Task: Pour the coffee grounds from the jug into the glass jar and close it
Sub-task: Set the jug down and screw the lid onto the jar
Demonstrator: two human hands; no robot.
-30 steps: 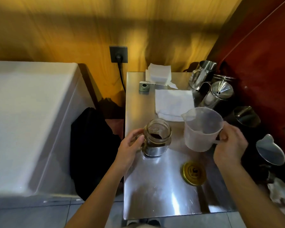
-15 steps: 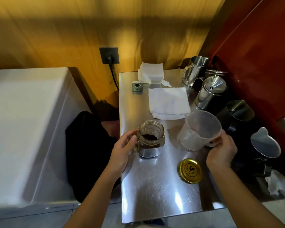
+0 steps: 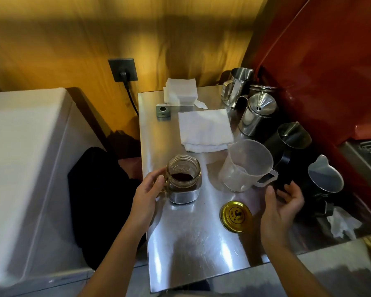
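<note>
Jar (image 3: 183,179) left of jug (image 3: 245,166); lid (image 3: 236,216) before jug.

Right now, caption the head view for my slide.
Left hand steadies the open glass jar of coffee grounds; empty translucent plastic jug stands released, open right hand beside the gold metal lid.

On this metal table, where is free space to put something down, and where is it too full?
Free: the near part of the table, below the glass jar and left of the gold lid; also the left strip between the jar and the small grey device. Crowded: the right edge, with the plastic jug and the metal pitchers.
</note>
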